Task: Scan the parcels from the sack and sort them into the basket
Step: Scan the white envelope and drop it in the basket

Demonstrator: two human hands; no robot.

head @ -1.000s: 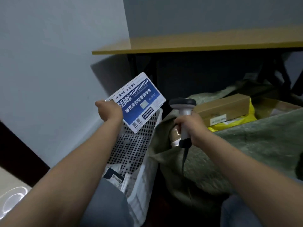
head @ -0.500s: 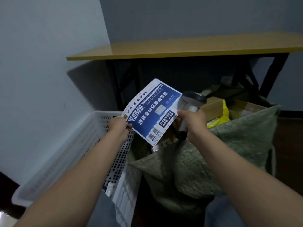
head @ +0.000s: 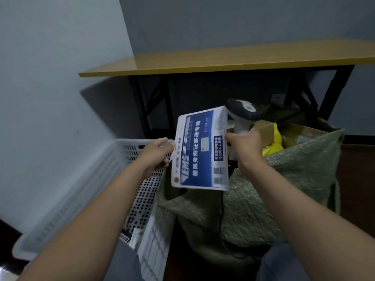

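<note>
I read left hand (head: 156,154) pinching blue envelope (head: 200,151) by its edge over sack (head: 288,189), right hand (head: 246,146) wrapped round scanner (head: 242,111), seemingly touching envelope too

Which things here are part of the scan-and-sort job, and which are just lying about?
Job: envelope in the left hand; scanner in the right hand; sack with box and yellow bag; basket.
Lying about: table.

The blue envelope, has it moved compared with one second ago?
Yes. The blue envelope has shifted right, from above the white basket to above the green sack, beside the scanner, and has turned.
</note>
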